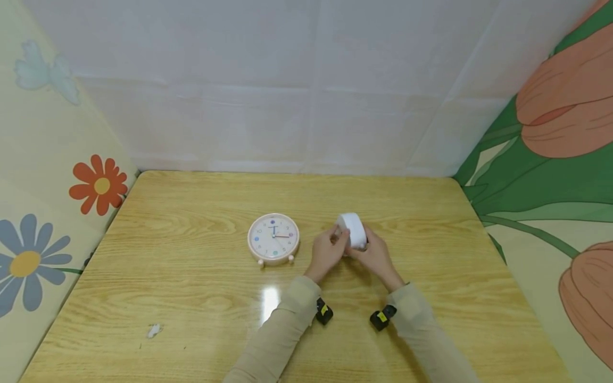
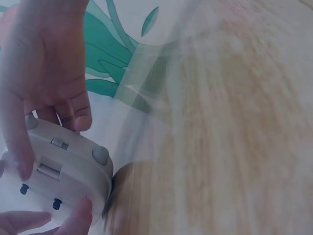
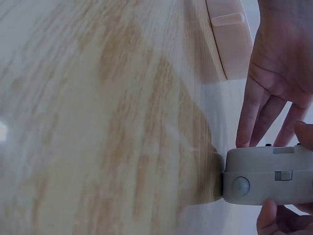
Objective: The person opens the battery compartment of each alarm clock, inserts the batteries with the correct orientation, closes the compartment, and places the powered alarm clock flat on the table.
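Note:
A small white device (image 1: 354, 230) with rounded edges stands on its edge at the table's middle right. My left hand (image 1: 328, 252) holds its left side, thumb and fingers at its near edge. From the right, my right hand (image 1: 375, 255) grips it, with the thumb along the bottom. In the left wrist view the white device (image 2: 73, 171) shows round grey feet, a slot and two small black switches on one face. The right wrist view has the white device (image 3: 264, 169) edge-on, with a small latch and a round foot. Its kind cannot be told.
Left of the hands, a pink round alarm clock (image 1: 273, 238) lies face up, its two small feet toward me. A small white mark (image 1: 154, 331) is on the wooden table (image 1: 201, 298) at the front left. A white sheet (image 1: 268, 117) hangs behind; printed flower panels flank both sides.

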